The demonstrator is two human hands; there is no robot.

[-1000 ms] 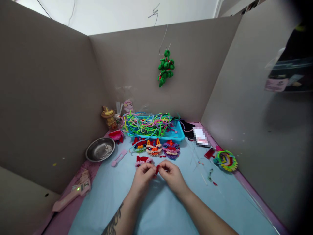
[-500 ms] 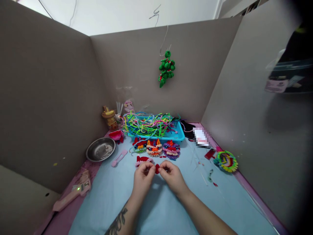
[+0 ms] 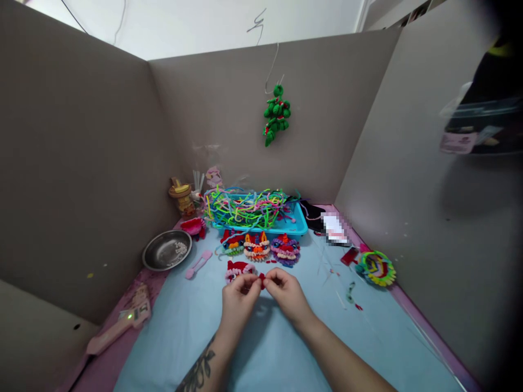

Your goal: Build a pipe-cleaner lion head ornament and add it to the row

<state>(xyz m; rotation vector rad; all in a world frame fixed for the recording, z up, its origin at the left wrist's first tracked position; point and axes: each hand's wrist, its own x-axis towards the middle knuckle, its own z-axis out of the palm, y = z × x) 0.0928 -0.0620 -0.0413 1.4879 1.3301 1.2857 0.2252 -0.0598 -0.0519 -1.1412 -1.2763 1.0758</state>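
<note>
A small dark red fuzzy piece (image 3: pixel 262 281) is pinched between my two hands, above the blue cloth. My left hand (image 3: pixel 240 298) holds its left side with thumb and forefinger. From the right, my right hand (image 3: pixel 286 293) grips it the same way. Just behind my left hand lies a red and pink crocheted piece (image 3: pixel 237 269) with a round eye, partly covered by my fingers. Farther back, several colourful crocheted animal faces stand in a row, among them an orange and cream one (image 3: pixel 257 247) and a purple and pink one (image 3: pixel 285 250).
Behind the faces, a blue tray (image 3: pixel 300 220) holds tangled coloured fuzzy strips. On the left are a metal bowl (image 3: pixel 167 250), a pink clip-shaped item (image 3: pixel 199 264) and a pink glue gun (image 3: pixel 122 325). Thin sticks and a yellow-green ring (image 3: pixel 376 269) lie right. Grey partitions enclose the table.
Both hands keep their pinch on the red piece, which looks slightly turned and less visible between the fingers. The whole view has shifted a little.
</note>
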